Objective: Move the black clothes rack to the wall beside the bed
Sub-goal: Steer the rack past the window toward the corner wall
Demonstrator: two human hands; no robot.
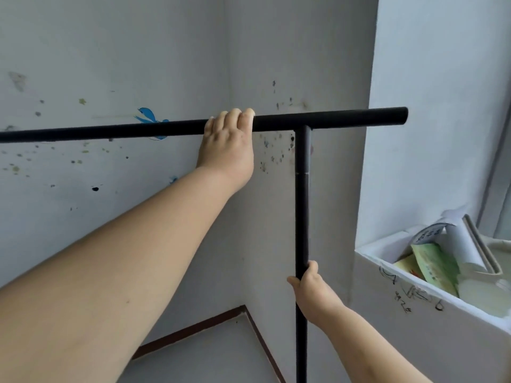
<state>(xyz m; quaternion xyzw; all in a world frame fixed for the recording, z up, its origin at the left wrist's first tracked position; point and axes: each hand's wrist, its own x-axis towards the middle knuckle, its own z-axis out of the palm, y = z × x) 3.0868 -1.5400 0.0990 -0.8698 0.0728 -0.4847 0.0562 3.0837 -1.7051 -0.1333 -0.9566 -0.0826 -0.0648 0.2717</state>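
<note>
A white box [392, 299] sits on the right, with black scribbles on its side. In it lie a yellow packet [407, 265], then a green packet [434, 264], then a roll of white paper [456, 244] standing up at the back. A pale round thing [478, 288] is low in the box, but I cannot tell what it is.

The wall [110, 51] is grey-white with small dark and green spots. A blue bird sticker [148, 114] is on it, partly behind the top bar [110, 131] of the rack [301, 205]. Low down, the floor [215, 355] meets the wall at a dark red strip [188, 330].

The rack is black and upright, close to the wall corner, just left of the box. The left grip [226, 142] is curled over the top bar, fingers on top. The right grip [312, 286] is closed round the pole [302, 230], lower down, near the box's corner
</note>
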